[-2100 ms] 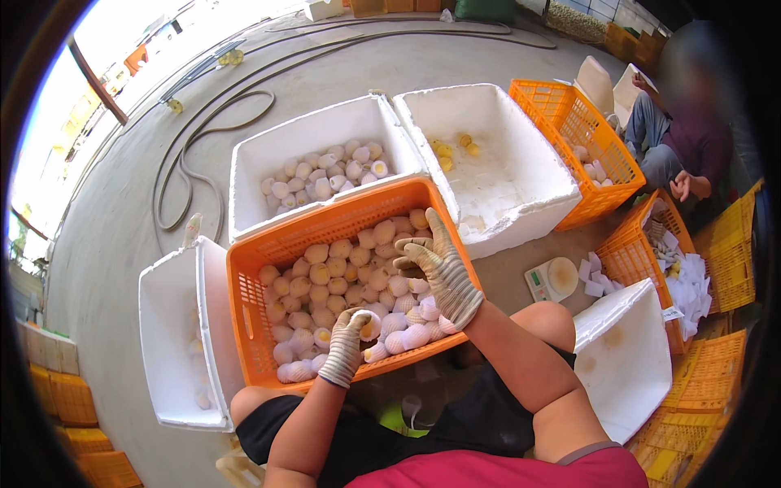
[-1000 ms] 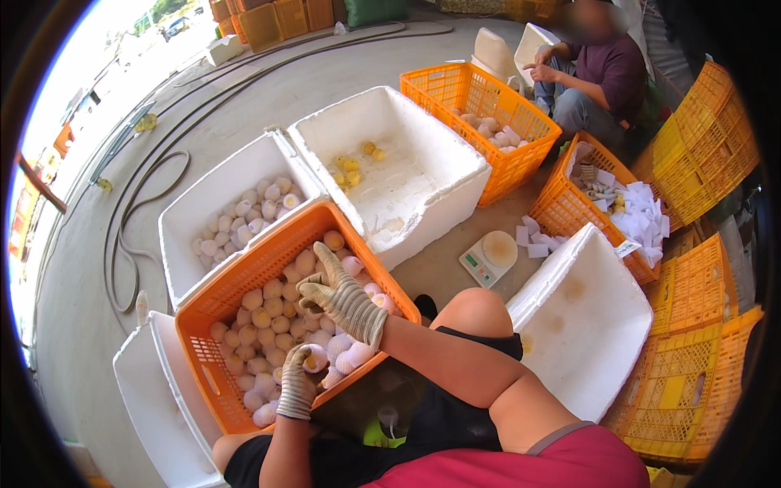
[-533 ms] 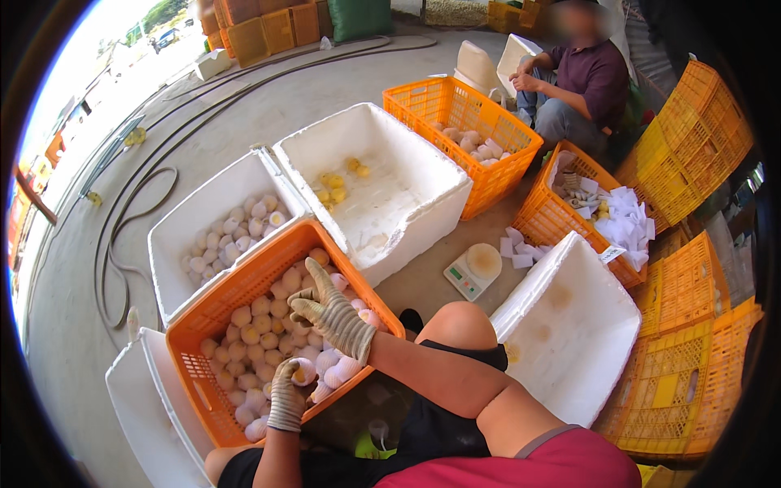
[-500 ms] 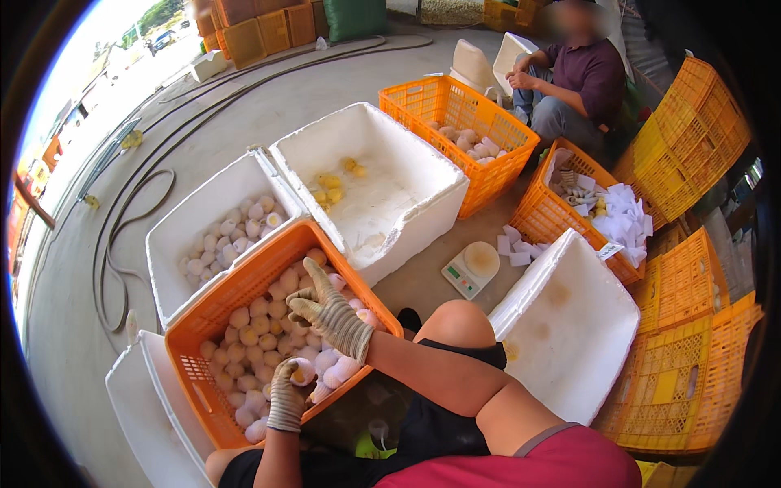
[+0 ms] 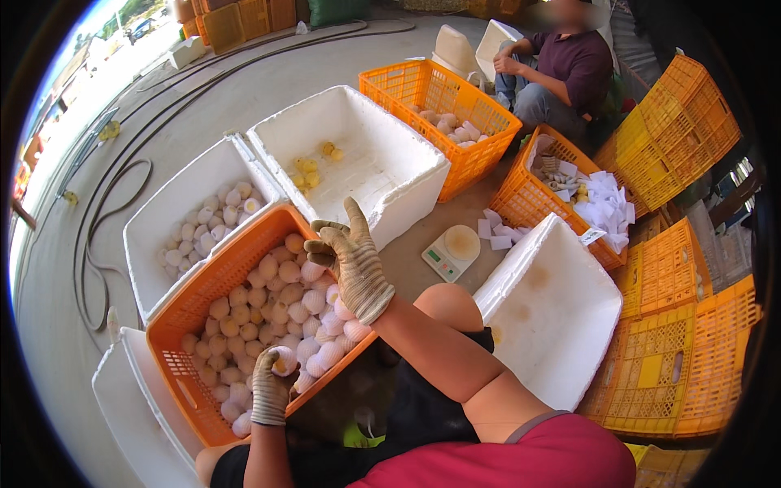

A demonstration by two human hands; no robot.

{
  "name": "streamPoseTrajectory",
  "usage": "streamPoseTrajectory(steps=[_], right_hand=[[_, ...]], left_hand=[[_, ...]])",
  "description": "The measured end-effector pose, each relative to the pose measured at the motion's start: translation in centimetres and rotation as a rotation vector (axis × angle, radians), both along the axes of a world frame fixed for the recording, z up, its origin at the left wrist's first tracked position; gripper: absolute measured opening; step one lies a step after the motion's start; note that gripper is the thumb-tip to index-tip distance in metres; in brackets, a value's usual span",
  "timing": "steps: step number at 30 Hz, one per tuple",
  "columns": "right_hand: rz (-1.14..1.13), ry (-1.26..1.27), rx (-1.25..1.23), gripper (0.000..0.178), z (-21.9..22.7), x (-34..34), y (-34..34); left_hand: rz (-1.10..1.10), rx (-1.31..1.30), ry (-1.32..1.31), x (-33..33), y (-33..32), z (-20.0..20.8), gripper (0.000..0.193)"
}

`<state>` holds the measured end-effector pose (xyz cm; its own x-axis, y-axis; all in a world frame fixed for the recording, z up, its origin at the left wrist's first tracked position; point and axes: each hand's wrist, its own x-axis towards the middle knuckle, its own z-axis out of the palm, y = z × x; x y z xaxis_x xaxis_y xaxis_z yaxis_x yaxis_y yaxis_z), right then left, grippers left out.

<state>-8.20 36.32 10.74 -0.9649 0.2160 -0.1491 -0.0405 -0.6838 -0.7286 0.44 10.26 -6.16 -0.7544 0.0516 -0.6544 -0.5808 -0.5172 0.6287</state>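
My left hand (image 5: 267, 390), in a striped work glove, is closed around a round fruit in a white foam net (image 5: 284, 361) by the near side of the orange crate. Yellowish skin shows through the net's opening. Gloved as well, my right hand (image 5: 355, 268) hovers above the crate's right side with fingers spread and nothing in them. Below both hands, the orange crate (image 5: 181, 355) is filled with many netted fruits (image 5: 264, 305). The fingertips of my left hand are partly hidden behind the fruit.
Beyond the crate stand a white foam box of netted fruits (image 5: 213, 221) and another foam box (image 5: 390, 154) with several yellow fruits. A scale (image 5: 451, 252) sits right of them, near an empty-looking tilted foam box (image 5: 561, 317). A person (image 5: 561, 69) sits behind orange crates (image 5: 439, 85).
My right hand has moved up and away from the fruits to above the crate's right side. My left hand keeps its hold on the netted fruit. The whole view has shifted slightly.
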Motion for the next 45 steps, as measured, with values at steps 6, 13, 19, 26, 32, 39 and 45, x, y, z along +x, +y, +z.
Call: streamPoseTrajectory(steps=[6, 13, 19, 26, 32, 39, 45], right_hand=[[0.344, -0.015, 0.227, 0.073, -2.7, 0.9, -3.2], [0.422, 0.040, 0.338, 0.067, -5.3, 1.2, -5.1], [0.521, 0.018, 0.507, 0.064, -6.8, 1.3, -5.2], [0.493, 0.102, 0.589, 0.057, -6.7, 2.0, -6.2], [0.493, 0.133, 0.651, 0.055, -7.4, 2.0, -6.5], [0.587, 0.103, 0.661, 0.060, -6.7, 2.4, -6.3], [0.559, 0.180, 0.750, 0.059, -7.6, 2.3, -6.3]], left_hand=[[-0.061, -0.128, 0.239, 0.1, -0.1, 0.3, 0.032], [-0.027, -0.031, 0.159, -0.3, -0.3, 1.6, 0.030], [0.041, 0.045, 0.074, -0.5, -0.2, 1.8, 0.032], [0.046, 0.047, 0.092, -0.5, -0.2, 2.4, 0.034], [0.038, 0.069, 0.085, -0.5, -0.3, 2.6, 0.035], [0.056, 0.066, 0.079, -0.5, -0.2, 2.6, 0.034], [0.044, 0.070, 0.116, -0.6, -0.2, 2.0, 0.033]])
